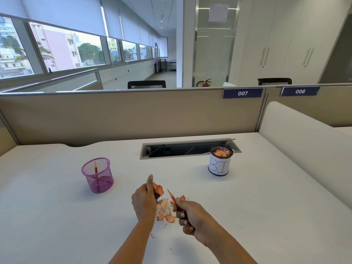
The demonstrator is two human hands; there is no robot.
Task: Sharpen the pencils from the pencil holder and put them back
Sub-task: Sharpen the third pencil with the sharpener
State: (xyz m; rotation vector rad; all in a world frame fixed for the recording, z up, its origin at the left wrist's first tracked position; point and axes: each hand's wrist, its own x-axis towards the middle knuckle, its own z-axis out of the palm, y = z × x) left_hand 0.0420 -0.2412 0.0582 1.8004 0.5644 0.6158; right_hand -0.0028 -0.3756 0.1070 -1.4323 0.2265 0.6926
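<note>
As sharpener (156,196) is pinched by left hand (144,201), pencil (172,196) gripped by right hand (191,216), its tip could be snapped if knocked.

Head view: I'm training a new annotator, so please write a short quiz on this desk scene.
1. True or false: the pencil tip sits inside the sharpener held by the left hand.
2. Where are shavings visible? A) only in the bin cup; B) on the desk and in the bin cup; C) only on the desk.
3. Fill in: the right hand grips the ____.
Key: 1 false; 2 B; 3 pencil.
</note>
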